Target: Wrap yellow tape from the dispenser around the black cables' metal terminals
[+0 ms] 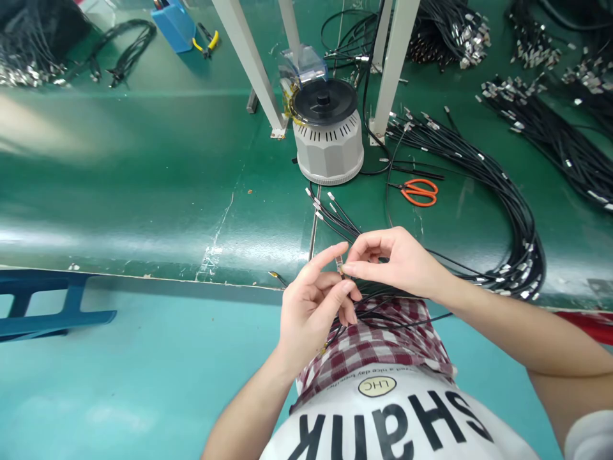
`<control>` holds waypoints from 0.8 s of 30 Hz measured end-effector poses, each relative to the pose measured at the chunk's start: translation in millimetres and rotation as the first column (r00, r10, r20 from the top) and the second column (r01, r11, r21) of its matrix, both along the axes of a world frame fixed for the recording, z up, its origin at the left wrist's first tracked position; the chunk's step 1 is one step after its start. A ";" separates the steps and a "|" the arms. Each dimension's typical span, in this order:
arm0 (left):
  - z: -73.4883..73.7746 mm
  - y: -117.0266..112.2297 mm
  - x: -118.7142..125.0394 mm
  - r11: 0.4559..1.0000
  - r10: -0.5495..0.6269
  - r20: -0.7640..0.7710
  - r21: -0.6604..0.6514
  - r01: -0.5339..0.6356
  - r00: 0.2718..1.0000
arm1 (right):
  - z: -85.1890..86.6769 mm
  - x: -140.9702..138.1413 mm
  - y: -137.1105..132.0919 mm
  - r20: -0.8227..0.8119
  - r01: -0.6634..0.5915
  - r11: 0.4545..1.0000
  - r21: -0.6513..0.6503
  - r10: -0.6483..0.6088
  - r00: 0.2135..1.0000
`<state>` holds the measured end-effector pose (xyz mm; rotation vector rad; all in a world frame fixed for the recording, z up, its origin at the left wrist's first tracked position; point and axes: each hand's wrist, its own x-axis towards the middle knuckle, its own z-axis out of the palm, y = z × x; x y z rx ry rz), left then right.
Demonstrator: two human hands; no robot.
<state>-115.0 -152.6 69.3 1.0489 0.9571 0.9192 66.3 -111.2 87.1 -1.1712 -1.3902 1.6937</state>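
A small clear-and-metal connector (340,264) stands between my hands at the table's front edge. My right hand (393,260) pinches it from the right between thumb and index finger. My left hand (316,299) is closed with thumb against curled fingers, its index fingertip raised beside the connector's top. A thin black cable seems to run into the left fingers, though they hide most of it. More black cables (371,314) droop over my checked lap below. Just beyond my hands lie several cable ends with white tips (330,196).
A grey round machine with a black lid (330,150) stands between white metal legs (395,64). To the right are orange-handled scissors (419,191) and a long cable bundle (514,204). A blue holder (175,25) and yellow-handled cutters (208,43) lie at back left. A blue stool (71,306) is lower left.
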 end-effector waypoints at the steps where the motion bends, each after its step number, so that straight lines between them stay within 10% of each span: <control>1: -0.1 -0.1 -0.1 1.000 0.000 0.000 -0.001 0.000 1.000 | -0.1 -0.3 0.0 0.003 0.000 1.000 0.003 0.000 1.000; 24: -1.7 -0.6 3.2 0.998 0.067 0.073 -0.007 -0.066 0.995 | -3.0 -5.4 -3.4 0.058 -0.002 0.999 0.042 -0.001 0.998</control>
